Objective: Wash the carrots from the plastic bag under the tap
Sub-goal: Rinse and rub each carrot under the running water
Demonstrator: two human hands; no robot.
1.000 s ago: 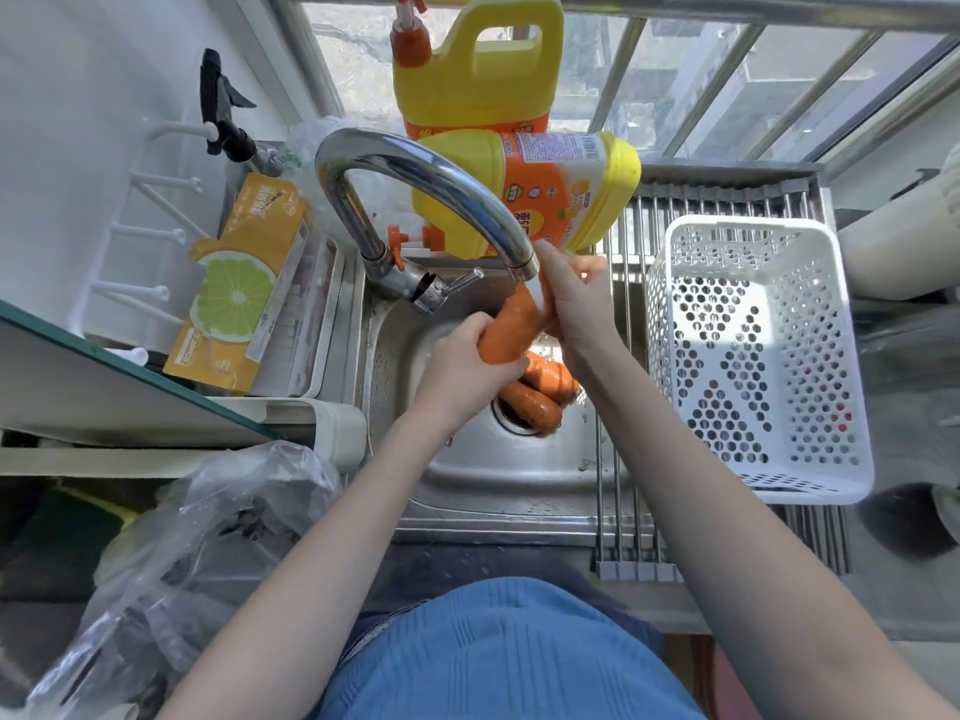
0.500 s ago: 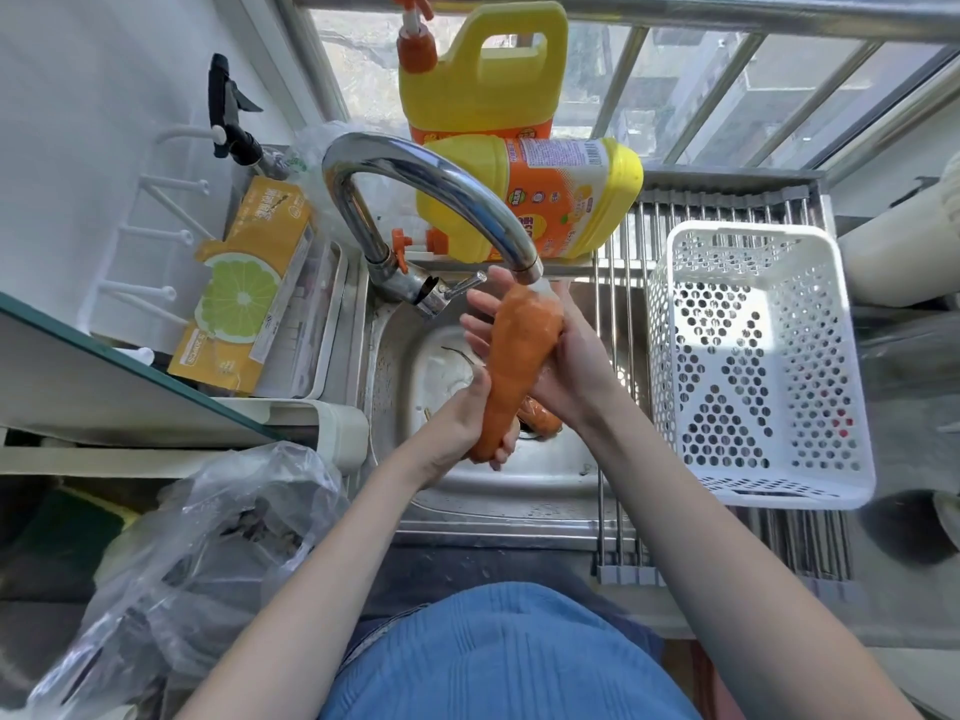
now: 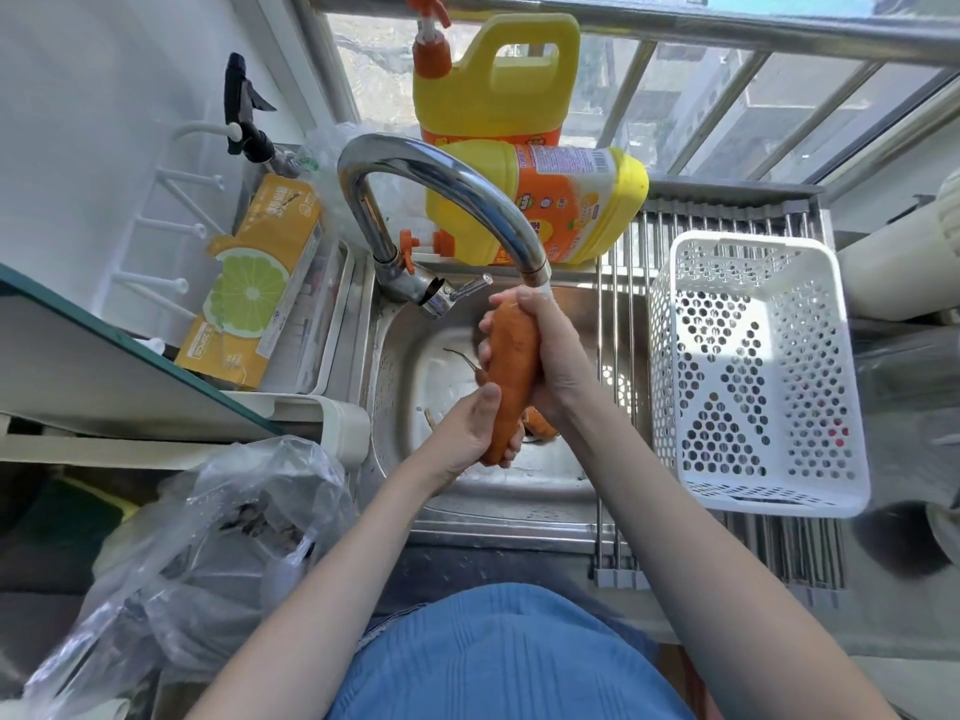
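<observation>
— What is the person wearing?
— A blue garment (image 3: 498, 662) with fine vertical ribbing covers the torso at the bottom of the view.
— Any sleeves?
— None showing; both forearms (image 3: 322, 595) are bare right up to the frame's edge.
— Rings, a watch?
— The hands (image 3: 550, 356) and wrists carry nothing.

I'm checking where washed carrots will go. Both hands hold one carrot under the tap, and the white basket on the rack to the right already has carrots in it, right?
Not quite: the head view shows the white basket with no carrots in it. Otherwise yes: the left hand and right hand both grip one carrot under the tap.
</observation>
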